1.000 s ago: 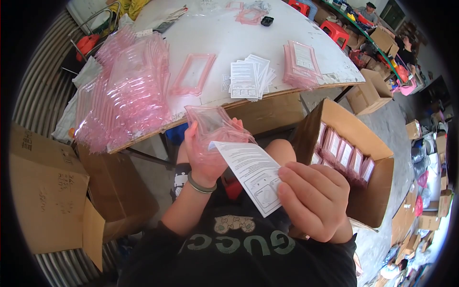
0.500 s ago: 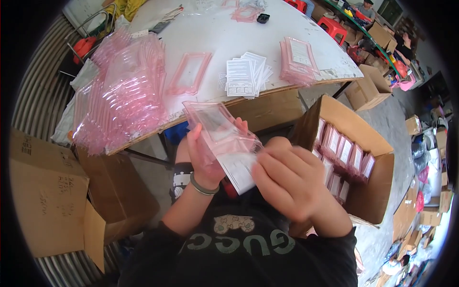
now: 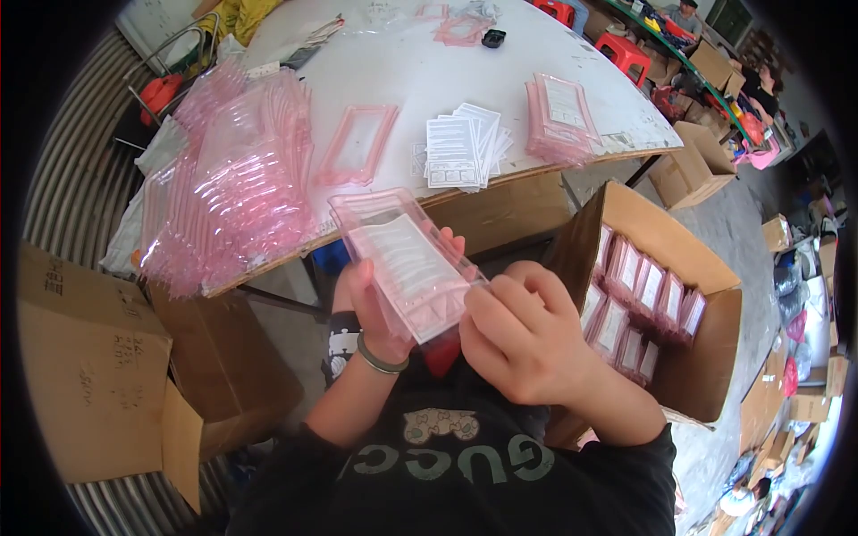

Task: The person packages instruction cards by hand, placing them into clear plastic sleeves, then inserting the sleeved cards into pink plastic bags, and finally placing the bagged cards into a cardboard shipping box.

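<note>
My left hand (image 3: 382, 323) is wrapped round a clear pink plastic pouch (image 3: 357, 214), gripping it by its sides in front of my chest. A white printed card (image 3: 416, 268) lies mostly within the pouch, its print seen through the plastic. At the pouch's lower right edge, my right hand (image 3: 527, 339) is closed in a pinch on the clear plastic; its fingertips are partly hidden. Ahead on the table lie a single pink pouch (image 3: 359, 145) and a loose stack of white printed cards (image 3: 454, 150).
A large heap of pink pouches (image 3: 250, 170) covers the table's left side. Pouches with cards (image 3: 561, 116) are stacked at the right. An open carton (image 3: 715, 357) beside me holds filled pouches; another carton (image 3: 98, 366) stands at left. People sit at a far bench.
The card has slid up from the pouch's lower end to lie mostly inside it. My right hand has moved slightly and now pinches the pouch's edge.
</note>
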The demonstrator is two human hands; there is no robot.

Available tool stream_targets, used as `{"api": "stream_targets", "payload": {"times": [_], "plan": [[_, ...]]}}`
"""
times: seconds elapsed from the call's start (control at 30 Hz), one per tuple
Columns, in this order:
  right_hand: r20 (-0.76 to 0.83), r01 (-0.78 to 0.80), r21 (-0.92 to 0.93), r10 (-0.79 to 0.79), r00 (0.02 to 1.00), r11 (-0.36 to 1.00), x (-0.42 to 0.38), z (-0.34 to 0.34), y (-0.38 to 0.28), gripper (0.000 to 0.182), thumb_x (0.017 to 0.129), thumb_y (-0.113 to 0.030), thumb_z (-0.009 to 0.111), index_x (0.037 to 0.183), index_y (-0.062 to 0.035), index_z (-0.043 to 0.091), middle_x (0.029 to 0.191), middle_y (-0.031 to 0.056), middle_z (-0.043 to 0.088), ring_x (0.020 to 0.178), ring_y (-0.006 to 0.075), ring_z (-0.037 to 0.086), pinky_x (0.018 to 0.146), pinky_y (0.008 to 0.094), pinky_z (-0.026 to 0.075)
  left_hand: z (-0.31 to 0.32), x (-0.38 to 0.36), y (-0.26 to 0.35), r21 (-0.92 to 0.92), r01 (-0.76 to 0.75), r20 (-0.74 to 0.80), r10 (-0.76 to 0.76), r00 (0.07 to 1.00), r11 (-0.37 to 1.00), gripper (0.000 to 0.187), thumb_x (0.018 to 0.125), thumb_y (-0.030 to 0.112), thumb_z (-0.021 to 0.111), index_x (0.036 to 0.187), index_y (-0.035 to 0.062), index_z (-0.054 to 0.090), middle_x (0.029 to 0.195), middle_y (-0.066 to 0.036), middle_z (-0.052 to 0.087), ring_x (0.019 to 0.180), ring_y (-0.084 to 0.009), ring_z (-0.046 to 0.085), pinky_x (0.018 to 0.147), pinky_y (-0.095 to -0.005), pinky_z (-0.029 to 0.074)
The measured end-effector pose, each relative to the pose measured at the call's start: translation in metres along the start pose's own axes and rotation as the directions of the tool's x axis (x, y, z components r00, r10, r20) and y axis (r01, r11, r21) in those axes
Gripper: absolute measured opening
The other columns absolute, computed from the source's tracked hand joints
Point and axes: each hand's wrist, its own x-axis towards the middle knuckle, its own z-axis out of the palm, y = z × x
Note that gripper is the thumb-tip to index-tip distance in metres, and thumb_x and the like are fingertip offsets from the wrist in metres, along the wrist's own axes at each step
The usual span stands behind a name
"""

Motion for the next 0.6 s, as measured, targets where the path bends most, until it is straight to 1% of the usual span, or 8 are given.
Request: {"api": "stream_targets", "payload": {"times": [0.1, 0.2, 0.3, 0.4, 0.5, 0.6], "plan": [[-0.050, 0.034, 0.018, -0.033, 0.998, 0.999, -0.006, 0.004, -0.005, 0.020, 0.067, -0.020, 0.062, 0.077, -0.0025, 0.062, 0.096, 0.0127, 0.058, 0.083, 0.0249, 0.058, 0.064, 0.0357, 0.038, -0.003, 0.003, -0.002, -0.024, 0.058, 0.084, -0.056, 0.995, 0.998, 0.099, 0.077, 0.059, 0.065, 0.149, 0.0002, 0.029, 0.139, -0.019, 0.045, 0.132, -0.0325, 0.044, 0.112, -0.0529, 0.037], [-0.079, -0.032, 0.065, 0.037, 0.996, 0.997, -0.011, 0.006, -0.012, 0.027, 0.068, -0.021, 0.061, 0.087, -0.0016, 0.062, 0.096, 0.0124, 0.059, 0.083, 0.0240, 0.058, 0.064, 0.0356, 0.039, -0.001, 0.004, -0.003, -0.046, 0.084, 0.116, -0.079, 0.990, 0.995, 0.104, 0.074, 0.056, 0.071, 0.150, 0.0016, 0.025, 0.140, -0.017, 0.043, 0.134, -0.0312, 0.043, 0.112, -0.0521, 0.038], [0.019, -0.093, 0.021, 0.092, 0.996, 0.995, -0.012, 0.006, -0.014, 0.034, 0.069, -0.020, 0.061, 0.097, -0.0019, 0.061, 0.095, 0.0123, 0.059, 0.082, 0.0233, 0.058, 0.064, 0.0350, 0.041, -0.002, 0.005, -0.004, -0.023, 0.065, 0.130, -0.061, 0.990, 0.998, 0.106, 0.073, 0.056, 0.072, 0.151, 0.0013, 0.024, 0.141, -0.018, 0.043, 0.135, -0.0312, 0.042, 0.111, -0.0521, 0.039], [0.116, -0.069, 0.036, 0.064, 0.991, 0.997, -0.014, 0.004, -0.013, 0.037, 0.072, -0.020, 0.060, 0.103, -0.0002, 0.061, 0.096, 0.0127, 0.060, 0.081, 0.0229, 0.058, 0.063, 0.0341, 0.041, -0.001, 0.002, -0.004, 0.073, 0.064, 0.135, -0.073, 0.988, 0.995, 0.102, 0.074, 0.056, 0.071, 0.151, 0.0069, 0.027, 0.142, -0.016, 0.044, 0.136, -0.0339, 0.041, 0.111, -0.0547, 0.038], [0.034, -0.011, 0.014, 0.011, 0.999, 1.000, -0.013, 0.004, -0.013, 0.039, 0.075, -0.020, 0.060, 0.106, 0.0020, 0.062, 0.096, 0.0125, 0.060, 0.079, 0.0227, 0.057, 0.061, 0.0333, 0.040, -0.002, 0.003, -0.010, 0.041, 0.077, 0.083, -0.080, 0.993, 0.996, 0.102, 0.073, 0.058, 0.070, 0.150, 0.0060, 0.027, 0.141, -0.017, 0.044, 0.135, -0.0347, 0.042, 0.111, -0.0544, 0.038], [0.100, -0.074, -0.034, 0.077, 0.992, 0.997, -0.012, 0.005, -0.010, 0.040, 0.077, -0.019, 0.059, 0.109, 0.0038, 0.062, 0.096, 0.0132, 0.060, 0.080, 0.0236, 0.058, 0.061, 0.0333, 0.041, -0.003, 0.003, -0.013, 0.127, 0.049, 0.062, -0.057, 0.996, 0.991, 0.099, 0.075, 0.060, 0.066, 0.149, 0.0049, 0.029, 0.140, -0.018, 0.044, 0.134, -0.0354, 0.042, 0.110, -0.0541, 0.039]]}}
